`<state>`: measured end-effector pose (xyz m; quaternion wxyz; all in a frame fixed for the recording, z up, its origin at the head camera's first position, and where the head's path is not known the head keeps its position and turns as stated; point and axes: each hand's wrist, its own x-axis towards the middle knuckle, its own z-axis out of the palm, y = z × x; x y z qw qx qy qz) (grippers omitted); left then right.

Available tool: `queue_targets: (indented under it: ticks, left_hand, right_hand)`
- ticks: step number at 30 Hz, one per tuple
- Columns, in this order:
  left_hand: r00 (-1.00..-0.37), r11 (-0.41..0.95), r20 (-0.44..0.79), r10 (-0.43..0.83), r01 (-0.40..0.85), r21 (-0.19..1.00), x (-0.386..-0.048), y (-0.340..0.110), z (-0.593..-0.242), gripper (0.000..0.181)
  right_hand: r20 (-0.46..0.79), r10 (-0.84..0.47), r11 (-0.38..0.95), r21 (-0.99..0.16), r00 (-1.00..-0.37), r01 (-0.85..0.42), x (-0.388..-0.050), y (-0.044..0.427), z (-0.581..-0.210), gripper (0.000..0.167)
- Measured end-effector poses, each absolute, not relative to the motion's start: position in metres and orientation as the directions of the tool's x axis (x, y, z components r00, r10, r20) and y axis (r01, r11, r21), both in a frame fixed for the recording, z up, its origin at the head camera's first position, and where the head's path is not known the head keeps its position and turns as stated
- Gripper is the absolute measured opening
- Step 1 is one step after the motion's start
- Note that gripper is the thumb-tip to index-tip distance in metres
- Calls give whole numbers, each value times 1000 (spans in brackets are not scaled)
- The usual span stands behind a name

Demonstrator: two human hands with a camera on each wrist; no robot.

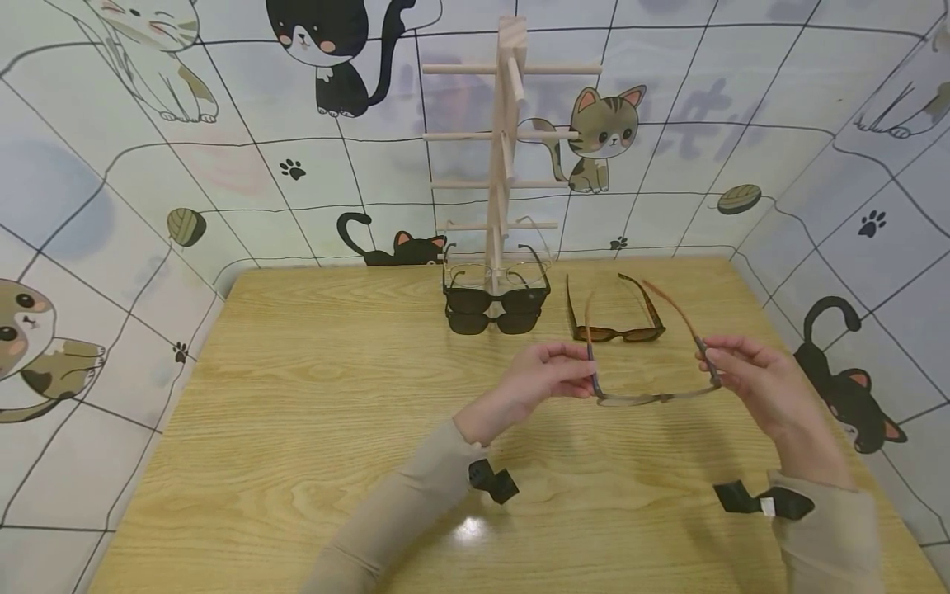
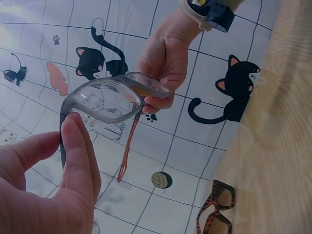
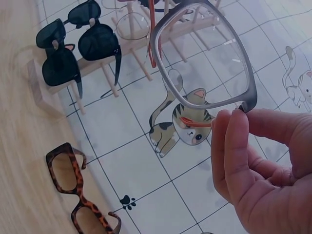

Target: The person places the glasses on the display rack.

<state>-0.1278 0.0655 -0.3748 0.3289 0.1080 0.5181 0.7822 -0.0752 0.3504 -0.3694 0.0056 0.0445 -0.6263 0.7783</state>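
A pair of eyeglasses (image 1: 659, 398) with a grey frame, clear lenses and orange-brown temple tips is held above the table, temples unfolded and pointing away from the person. My left hand (image 1: 540, 375) pinches the left temple near its hinge. On the other side, my right hand (image 1: 753, 375) pinches the right temple by the hinge. In the right wrist view, one grey rim (image 3: 207, 105) stands above the right fingertips. Tortoiseshell sunglasses (image 1: 619, 333) lie on the table just behind the held pair, their temples spread open.
A wooden glasses rack (image 1: 499, 148) with several side pegs stands at the back. Dark sunglasses (image 1: 493, 323) and thin-rimmed glasses (image 3: 132, 27) hang on its lower pegs. Cat-patterned cloth (image 1: 260, 198) surrounds the wooden table (image 1: 312, 371) at the back and sides.
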Motion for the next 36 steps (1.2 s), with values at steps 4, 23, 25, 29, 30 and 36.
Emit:
queue_targets:
  ticks: [4,23,25,29,30,36]
  left_hand:
    - [-766,-258,-164,622,-398,881,-129,61,-366,10]
    - [-821,-326,-64,568,-296,898,-135,31,-328,7]
    - [-829,-324,-62,556,-284,903,-135,28,-324,7]
    - [-844,-338,-57,533,-274,900,-136,20,-318,7]
    - [-847,-344,-55,529,-273,898,-136,19,-317,7]
    - [-862,-392,-31,507,-262,882,-137,10,-312,11]
  right_hand:
    - [114,-85,-239,-967,-990,-91,-80,347,-362,29]
    - [175,-128,-239,-961,-976,-141,-105,317,-327,26]
    - [177,-131,-247,-959,-975,-141,-108,313,-324,26]
    - [192,-141,-254,-955,-971,-151,-113,306,-320,26]
    - [196,-145,-261,-953,-970,-153,-115,304,-319,26]
    - [208,-152,-308,-939,-966,-153,-122,291,-313,25]
